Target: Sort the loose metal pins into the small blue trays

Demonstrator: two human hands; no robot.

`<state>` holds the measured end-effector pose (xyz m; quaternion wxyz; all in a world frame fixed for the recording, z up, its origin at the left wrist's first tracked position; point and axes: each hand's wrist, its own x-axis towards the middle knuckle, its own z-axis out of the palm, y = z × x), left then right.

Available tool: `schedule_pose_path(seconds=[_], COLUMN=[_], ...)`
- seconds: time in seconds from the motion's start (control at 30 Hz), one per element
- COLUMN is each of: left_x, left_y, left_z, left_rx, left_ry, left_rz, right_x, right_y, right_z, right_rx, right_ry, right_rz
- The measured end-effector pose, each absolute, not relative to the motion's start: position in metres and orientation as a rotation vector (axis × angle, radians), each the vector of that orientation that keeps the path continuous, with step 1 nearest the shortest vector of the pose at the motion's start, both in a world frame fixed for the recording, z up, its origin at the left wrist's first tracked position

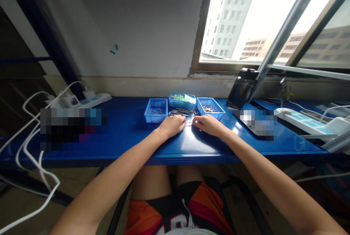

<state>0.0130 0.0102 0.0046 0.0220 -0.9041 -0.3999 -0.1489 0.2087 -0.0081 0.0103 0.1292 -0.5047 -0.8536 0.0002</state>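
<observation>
My left hand (172, 125) and my right hand (209, 124) are low over the blue table, close together, fingers pinched. Thin metal pins (188, 123) span the small gap between the fingertips, an end toward each hand; their exact kind is too small to make out. Just beyond the hands lies a loose pile of slender metal pins (182, 111). Behind my left hand, a blue bin (155, 119) holds several pins. Another blue bin (218, 113), behind my right hand, contains many small metal pieces. Between these two, a third blue bin (175, 104) carries a green-and-clear plastic packet (183, 98).
To the right stand a dark flask (242, 88), a phone (254, 125) and a white power strip (303, 121). Another power strip (95, 100) with white cables (30, 151) is at left, near a blurred-out item. A metal pole (284, 19) slants before the window.
</observation>
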Motion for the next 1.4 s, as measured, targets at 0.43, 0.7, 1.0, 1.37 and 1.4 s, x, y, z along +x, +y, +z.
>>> schedule_pose_path(seconds=[0.43,0.7,1.0,1.37,1.4], left_x=[0.014,0.014,0.016,0.015,0.015], left_y=[0.006,0.003,0.001,0.003,0.003], left_z=[0.007,0.009,0.009,0.008,0.007], left_rx=[-2.732,-2.711,-2.661,-2.672,-2.676], left_ry=[-1.414,-1.404,-1.435,-1.424,-1.417], left_rz=[-0.336,-0.272,-0.27,-0.259,-0.261], right_x=[0.223,0.235,0.196,0.173,0.173], right_y=[-0.007,-0.005,-0.009,0.017,0.019], right_z=[0.018,0.021,0.01,0.007,0.006], right_rx=[-1.588,-1.929,-1.617,-1.845,-1.854], right_ry=[-2.061,-1.731,-2.522,-2.514,-2.51], right_rz=[-0.391,-0.577,-0.289,-0.427,-0.422])
